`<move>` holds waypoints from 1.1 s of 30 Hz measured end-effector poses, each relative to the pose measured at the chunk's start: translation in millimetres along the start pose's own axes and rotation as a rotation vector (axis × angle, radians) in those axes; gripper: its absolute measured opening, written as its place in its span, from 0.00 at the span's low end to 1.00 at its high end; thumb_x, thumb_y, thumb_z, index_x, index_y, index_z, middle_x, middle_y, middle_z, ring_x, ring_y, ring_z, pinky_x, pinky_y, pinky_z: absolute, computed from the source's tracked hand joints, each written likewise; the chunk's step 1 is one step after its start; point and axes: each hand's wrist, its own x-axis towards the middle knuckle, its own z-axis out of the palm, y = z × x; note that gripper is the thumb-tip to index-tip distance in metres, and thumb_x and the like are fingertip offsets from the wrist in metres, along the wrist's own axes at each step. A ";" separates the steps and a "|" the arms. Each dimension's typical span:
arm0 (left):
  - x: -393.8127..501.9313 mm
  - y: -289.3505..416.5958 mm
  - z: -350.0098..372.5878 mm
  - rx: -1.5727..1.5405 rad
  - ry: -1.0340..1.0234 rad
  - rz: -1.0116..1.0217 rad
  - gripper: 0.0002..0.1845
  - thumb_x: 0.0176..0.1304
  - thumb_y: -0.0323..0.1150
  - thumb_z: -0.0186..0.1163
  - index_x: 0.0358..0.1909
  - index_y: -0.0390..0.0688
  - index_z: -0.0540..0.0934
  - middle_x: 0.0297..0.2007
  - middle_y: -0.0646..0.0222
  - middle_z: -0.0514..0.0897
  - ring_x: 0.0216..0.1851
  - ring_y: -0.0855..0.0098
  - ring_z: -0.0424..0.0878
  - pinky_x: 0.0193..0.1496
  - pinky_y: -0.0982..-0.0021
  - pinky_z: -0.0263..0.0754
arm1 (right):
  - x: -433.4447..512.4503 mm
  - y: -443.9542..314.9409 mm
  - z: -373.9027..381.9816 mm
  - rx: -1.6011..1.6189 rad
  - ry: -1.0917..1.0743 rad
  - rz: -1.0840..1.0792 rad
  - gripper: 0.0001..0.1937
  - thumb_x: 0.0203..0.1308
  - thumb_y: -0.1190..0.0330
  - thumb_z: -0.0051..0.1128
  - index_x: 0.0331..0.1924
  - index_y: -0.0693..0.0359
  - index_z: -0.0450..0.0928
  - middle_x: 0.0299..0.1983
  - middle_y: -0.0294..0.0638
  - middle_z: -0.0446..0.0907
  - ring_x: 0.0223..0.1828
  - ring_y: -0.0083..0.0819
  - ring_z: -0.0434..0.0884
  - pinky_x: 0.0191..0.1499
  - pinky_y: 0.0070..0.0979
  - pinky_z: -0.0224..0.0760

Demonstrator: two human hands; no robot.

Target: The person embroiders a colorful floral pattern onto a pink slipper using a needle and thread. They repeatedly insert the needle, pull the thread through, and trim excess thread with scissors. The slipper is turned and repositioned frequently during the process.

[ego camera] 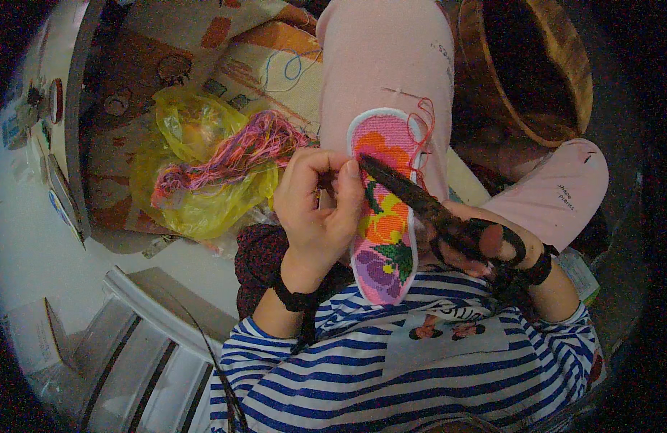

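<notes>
An embroidered shoe insole [385, 216] with bright flowers and a white edge lies lengthwise over my lap. My left hand [325, 205] is at its left edge, thumb and forefinger pinched together; anything between them is too small to make out. In my right hand [474, 238] are dark metal scissors [409, 189], my fingers through the handles. Their blades cross the insole diagonally and look closed, the tips close to my left thumb. Beyond the insole's top, a needle [401, 92] rests on my pink trouser leg [385, 48]. Red thread [424, 127] loops down the insole's right side.
Left of my leg, a bundle of pink and purple embroidery thread [236, 143] lies on a yellow plastic bag [203, 216]. Blue thread [293, 65] curls on patterned fabric [247, 70]. A brown round-rimmed container [574, 81] stands at upper right, and a white slatted stool [144, 346] at lower left.
</notes>
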 end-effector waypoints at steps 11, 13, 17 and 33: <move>-2.1 1.6 2.4 -0.050 0.007 -0.057 0.04 0.57 0.22 0.63 0.30 0.36 0.76 0.26 0.67 0.75 0.22 0.77 0.71 0.26 0.77 0.66 | 0.7 5.5 2.4 0.045 0.091 -0.016 0.52 0.50 0.38 0.63 0.73 0.56 0.49 0.38 0.38 0.75 0.18 0.16 0.68 0.18 0.13 0.58; -2.0 1.1 3.2 -0.062 0.009 -0.057 0.04 0.57 0.23 0.63 0.30 0.36 0.76 0.26 0.67 0.75 0.22 0.77 0.71 0.26 0.77 0.66 | 4.8 1.0 4.1 0.091 0.078 0.009 0.50 0.49 0.38 0.63 0.71 0.58 0.53 0.32 0.37 0.75 0.17 0.16 0.67 0.17 0.13 0.57; -1.9 -0.4 4.4 -0.067 0.007 -0.055 0.04 0.57 0.23 0.63 0.30 0.36 0.76 0.27 0.67 0.75 0.22 0.78 0.70 0.26 0.77 0.66 | 16.9 -3.3 5.9 0.122 0.017 0.013 0.40 0.55 0.39 0.58 0.62 0.60 0.63 0.22 0.32 0.71 0.14 0.16 0.65 0.14 0.13 0.53; -2.2 -1.7 7.2 -0.068 -0.011 -0.009 0.04 0.58 0.22 0.62 0.31 0.37 0.75 0.29 0.69 0.75 0.23 0.80 0.70 0.26 0.80 0.66 | 21.0 -3.9 12.6 -0.076 0.125 -0.039 0.26 0.70 0.48 0.43 0.57 0.63 0.67 0.37 0.28 0.72 0.29 0.12 0.70 0.28 0.09 0.61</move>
